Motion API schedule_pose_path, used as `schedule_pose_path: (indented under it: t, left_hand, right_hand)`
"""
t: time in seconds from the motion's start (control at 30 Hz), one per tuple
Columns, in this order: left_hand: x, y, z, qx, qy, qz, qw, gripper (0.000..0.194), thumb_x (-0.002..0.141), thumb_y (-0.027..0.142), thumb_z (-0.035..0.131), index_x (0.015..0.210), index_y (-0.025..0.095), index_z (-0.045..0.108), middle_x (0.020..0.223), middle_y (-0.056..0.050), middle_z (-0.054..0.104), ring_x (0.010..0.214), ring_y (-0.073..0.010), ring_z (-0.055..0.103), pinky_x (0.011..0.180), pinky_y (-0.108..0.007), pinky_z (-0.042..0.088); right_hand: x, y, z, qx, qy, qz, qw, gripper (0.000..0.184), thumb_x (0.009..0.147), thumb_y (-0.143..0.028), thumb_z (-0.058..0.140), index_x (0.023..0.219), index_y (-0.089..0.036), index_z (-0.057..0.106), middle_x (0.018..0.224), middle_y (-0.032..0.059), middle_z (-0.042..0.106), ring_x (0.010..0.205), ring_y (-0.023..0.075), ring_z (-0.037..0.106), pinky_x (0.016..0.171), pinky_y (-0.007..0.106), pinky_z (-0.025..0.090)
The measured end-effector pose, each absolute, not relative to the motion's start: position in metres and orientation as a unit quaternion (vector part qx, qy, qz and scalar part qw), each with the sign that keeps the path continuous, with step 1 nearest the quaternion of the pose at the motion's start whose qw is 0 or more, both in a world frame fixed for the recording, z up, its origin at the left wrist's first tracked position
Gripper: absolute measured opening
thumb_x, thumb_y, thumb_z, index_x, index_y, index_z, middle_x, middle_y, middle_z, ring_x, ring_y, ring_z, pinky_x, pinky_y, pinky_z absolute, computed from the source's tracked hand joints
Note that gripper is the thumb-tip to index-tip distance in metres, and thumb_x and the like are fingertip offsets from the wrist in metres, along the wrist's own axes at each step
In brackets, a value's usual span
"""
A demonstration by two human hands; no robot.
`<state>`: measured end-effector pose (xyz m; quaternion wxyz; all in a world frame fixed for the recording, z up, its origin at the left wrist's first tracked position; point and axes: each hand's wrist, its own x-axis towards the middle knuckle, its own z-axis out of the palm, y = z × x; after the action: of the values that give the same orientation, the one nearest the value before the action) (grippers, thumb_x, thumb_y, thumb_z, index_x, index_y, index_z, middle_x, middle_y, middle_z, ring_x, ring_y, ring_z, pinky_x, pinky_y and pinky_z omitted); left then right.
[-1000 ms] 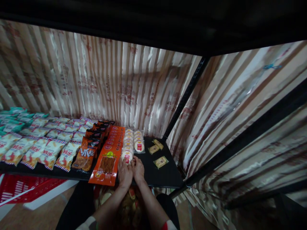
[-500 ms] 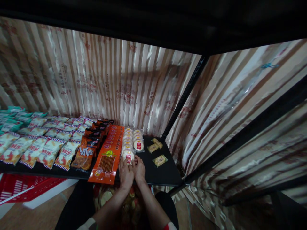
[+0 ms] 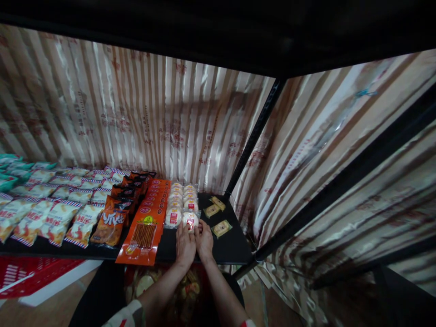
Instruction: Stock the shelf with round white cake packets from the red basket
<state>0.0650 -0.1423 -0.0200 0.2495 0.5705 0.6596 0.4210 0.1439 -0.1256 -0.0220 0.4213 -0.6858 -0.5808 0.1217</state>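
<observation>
Both my hands are together at the front of two rows of round white snack packets (image 3: pixel 173 218) on the black shelf. The front packet of the right row (image 3: pixel 190 220), clear-wrapped with a red label, sits between my fingertips. My left hand (image 3: pixel 185 247) has its fingers on the near left edge of it. My right hand (image 3: pixel 205 240) grips its right side with bent fingers. To the left lie overlapping orange packs of brown sticks (image 3: pixel 145 234). Several small yellowish wrapped packets (image 3: pixel 221 228) lie to the right.
Orange-brown bags (image 3: pixel 108 222), white-and-blue bags (image 3: pixel 80 222) and green bags (image 3: pixel 8 179) fill the shelf's left. A black post (image 3: pixel 254 141) stands at the back right corner. Below are a red basket (image 3: pixel 41 272) and a container with loose packets (image 3: pixel 145 284) between my knees.
My hands have moved from the front of the left white row to the right row. A packet now lies at the right row's front. The view has shifted slightly right.
</observation>
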Motion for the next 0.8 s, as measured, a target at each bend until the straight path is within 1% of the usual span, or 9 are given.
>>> schedule_pose_path:
  t: [0.17,0.3,0.47,0.53,0.67,0.8]
  left_hand:
    - [0.074,-0.132,-0.016,0.575,0.663,0.404,0.258,0.038,0.083,0.022,0.033,0.112,0.009,0.055,0.134,-0.016,0.042,0.127,-0.0226,0.035,0.106,-0.039,0.029]
    - [0.08,-0.121,-0.014,0.57,0.666,0.403,0.263,0.038,0.083,0.02,0.034,0.112,0.008,0.054,0.133,-0.017,0.043,0.127,-0.0224,0.035,0.106,-0.039,0.028]
    - [0.085,-0.109,-0.014,0.561,0.66,0.422,0.267,0.035,0.083,0.022,0.036,0.109,0.011,0.056,0.132,-0.014,0.045,0.126,-0.0223,0.036,0.106,-0.039,0.029]
    - [0.086,-0.105,-0.013,0.563,0.661,0.418,0.267,0.035,0.083,0.023,0.035,0.108,0.01,0.057,0.132,-0.015,0.044,0.126,-0.0224,0.037,0.106,-0.037,0.029]
    - [0.087,-0.099,-0.012,0.565,0.672,0.395,0.27,0.039,0.083,0.021,0.034,0.113,0.005,0.054,0.135,-0.018,0.04,0.127,-0.0236,0.034,0.107,-0.037,0.026]
    - [0.088,-0.095,-0.013,0.553,0.674,0.397,0.287,0.042,0.083,0.023,0.035,0.118,0.006,0.05,0.139,-0.018,0.035,0.13,-0.0244,0.029,0.108,-0.038,0.024]
  right_hand:
    - [0.152,-0.115,-0.025,-0.692,-0.575,0.129,0.418,0.039,0.078,-0.026,0.04,0.109,-0.009,0.057,0.088,0.0109,0.062,0.075,0.0188,0.061,0.07,0.029,0.048]
    - [0.157,-0.103,-0.028,-0.691,-0.572,0.124,0.425,0.038,0.078,-0.026,0.041,0.109,-0.01,0.057,0.088,0.0111,0.062,0.077,0.0193,0.06,0.072,0.029,0.048]
    - [0.162,-0.087,-0.032,-0.688,-0.573,0.125,0.426,0.039,0.079,-0.026,0.041,0.108,-0.009,0.058,0.089,0.0121,0.063,0.076,0.0194,0.06,0.074,0.03,0.048]
    - [0.163,-0.082,-0.034,-0.688,-0.569,0.126,0.432,0.038,0.079,-0.026,0.041,0.108,-0.009,0.059,0.089,0.0119,0.063,0.075,0.019,0.06,0.074,0.03,0.048]
    - [0.163,-0.075,-0.038,-0.687,-0.567,0.136,0.432,0.039,0.077,-0.026,0.042,0.108,-0.008,0.058,0.09,0.0124,0.063,0.076,0.0192,0.06,0.073,0.03,0.048]
    - [0.162,-0.07,-0.04,-0.682,-0.568,0.147,0.437,0.038,0.077,-0.026,0.042,0.108,-0.01,0.058,0.091,0.0109,0.064,0.078,0.0188,0.06,0.074,0.03,0.048]
